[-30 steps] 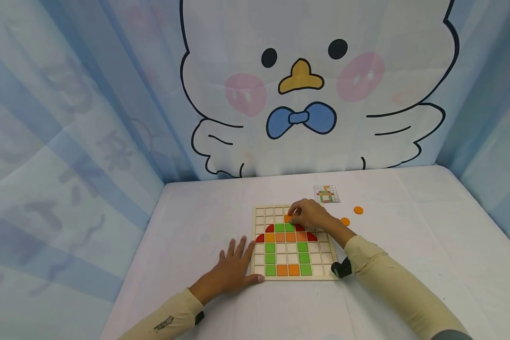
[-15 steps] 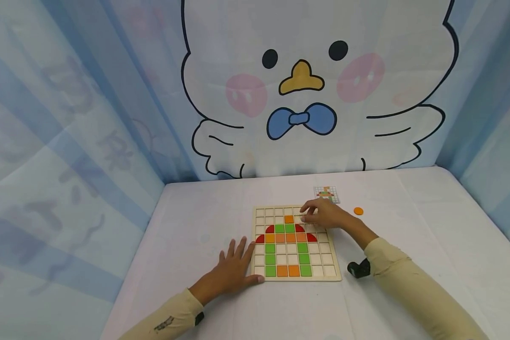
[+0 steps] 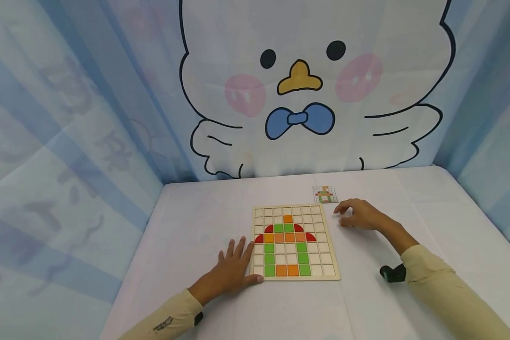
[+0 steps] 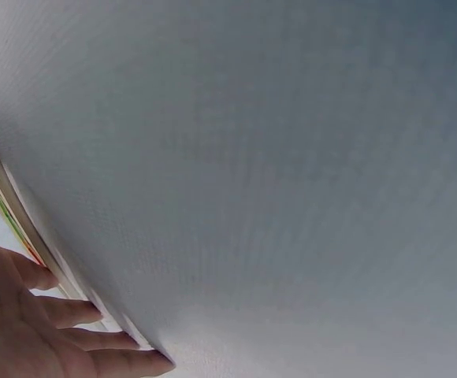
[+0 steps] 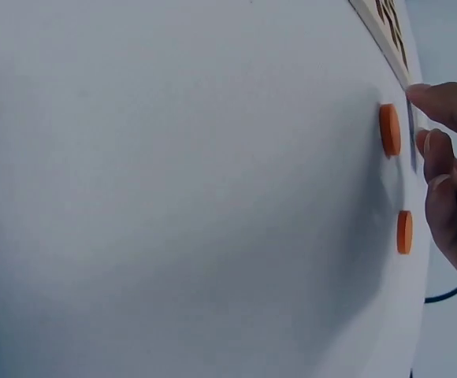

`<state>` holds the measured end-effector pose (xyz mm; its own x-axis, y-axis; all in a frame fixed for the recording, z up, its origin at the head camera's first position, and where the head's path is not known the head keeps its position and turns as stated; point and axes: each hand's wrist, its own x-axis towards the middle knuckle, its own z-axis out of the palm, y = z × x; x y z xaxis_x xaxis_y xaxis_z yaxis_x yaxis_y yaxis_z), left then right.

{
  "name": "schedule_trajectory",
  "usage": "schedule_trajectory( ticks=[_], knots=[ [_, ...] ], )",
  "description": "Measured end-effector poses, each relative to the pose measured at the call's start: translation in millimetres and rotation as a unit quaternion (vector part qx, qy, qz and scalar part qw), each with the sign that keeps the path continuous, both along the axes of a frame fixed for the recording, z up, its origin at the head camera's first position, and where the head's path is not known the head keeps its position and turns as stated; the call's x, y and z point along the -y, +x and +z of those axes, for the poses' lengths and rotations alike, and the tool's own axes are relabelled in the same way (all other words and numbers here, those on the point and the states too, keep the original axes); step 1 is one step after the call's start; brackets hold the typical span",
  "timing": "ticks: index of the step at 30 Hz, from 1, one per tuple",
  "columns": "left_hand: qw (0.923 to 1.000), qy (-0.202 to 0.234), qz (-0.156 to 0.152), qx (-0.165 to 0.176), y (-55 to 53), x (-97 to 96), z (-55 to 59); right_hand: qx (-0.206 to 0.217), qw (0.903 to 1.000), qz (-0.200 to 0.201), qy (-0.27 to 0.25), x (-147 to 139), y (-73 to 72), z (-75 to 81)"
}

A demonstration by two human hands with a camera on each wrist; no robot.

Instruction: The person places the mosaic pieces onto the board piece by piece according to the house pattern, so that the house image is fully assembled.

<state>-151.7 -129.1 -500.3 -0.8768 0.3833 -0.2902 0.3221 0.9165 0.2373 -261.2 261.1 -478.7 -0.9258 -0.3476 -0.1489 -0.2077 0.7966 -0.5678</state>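
Observation:
A square wooden grid board [image 3: 329,264] lies on the table, filled partly with green, orange and red pieces. Flat and spread, my left hand [image 3: 227,274] rests at the board's left edge, thumb by the lower left corner. To the right of the board hovers my right hand [image 3: 361,215], fingers loosely bent with a gap between thumb and forefinger and nothing held. Below it, the right wrist view shows two orange discs, a larger-looking disc [image 5: 390,130] near the thumb and another disc [image 5: 404,231] farther along; the hand hides both in the head view.
A small picture card [image 3: 325,194] with a coloured grid pattern lies behind the board's right corner. The table [image 3: 195,217] has a white cloth. A curtain [image 3: 297,151] printed with a cartoon bird hangs behind it.
My right hand has left the orange square near the top of the board and moved right, off the board, to over the orange discs. The left hand stays in place.

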Motion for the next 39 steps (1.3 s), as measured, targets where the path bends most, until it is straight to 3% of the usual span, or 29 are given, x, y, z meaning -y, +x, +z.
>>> schedule_trajectory(
  ticks=[6,15,31,39],
  knots=[
    [1.0,-0.004,0.0,-0.002,-0.7,0.3,-1.1,-0.028,0.9994,0.002,0.02,-12,4.0,-8.4],
    [1.0,0.002,-0.002,-0.002,-0.4,-0.6,-2.3,-0.019,0.9991,-0.023,0.031,-13,7.6,-15.5],
    [1.0,-0.005,-0.002,-0.002,-1.7,0.8,-3.0,-0.052,0.9982,-0.028,0.008,-8,9.8,-23.2],
    [1.0,-0.004,-0.004,0.0,-1.4,0.6,-2.6,-0.047,0.9984,-0.027,-0.012,-2,10.4,-22.6]
  ],
)
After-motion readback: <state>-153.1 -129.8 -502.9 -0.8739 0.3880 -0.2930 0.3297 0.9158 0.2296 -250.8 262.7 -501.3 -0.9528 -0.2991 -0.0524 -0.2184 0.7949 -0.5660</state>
